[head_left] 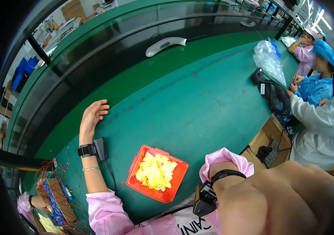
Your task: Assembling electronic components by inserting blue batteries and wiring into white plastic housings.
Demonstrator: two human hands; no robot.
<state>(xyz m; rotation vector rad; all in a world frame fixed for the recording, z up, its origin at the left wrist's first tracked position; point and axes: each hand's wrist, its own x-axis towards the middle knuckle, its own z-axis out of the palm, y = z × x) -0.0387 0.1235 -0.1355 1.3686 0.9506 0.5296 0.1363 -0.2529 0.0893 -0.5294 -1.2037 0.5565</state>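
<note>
My left hand reaches out over the far edge of the green work table, near the green belt behind it. Its fingers are loosely stretched and apart, with nothing in them. Close to the camera, my right hand looms large at the lower right. Only its back and knuckles show; the fingers are out of sight. Between my forearms, a red plastic bin rests on the table. Inside it lies a heap of yellow pieces that look like thin film or paper. Neither hand touches the bin.
A white curved device lies on the belt. At the right are a clear plastic bag, a black cable bundle and a cardboard box; co-workers sit beyond. Lower left, another person's hand is beside a box of blue parts with red wires.
</note>
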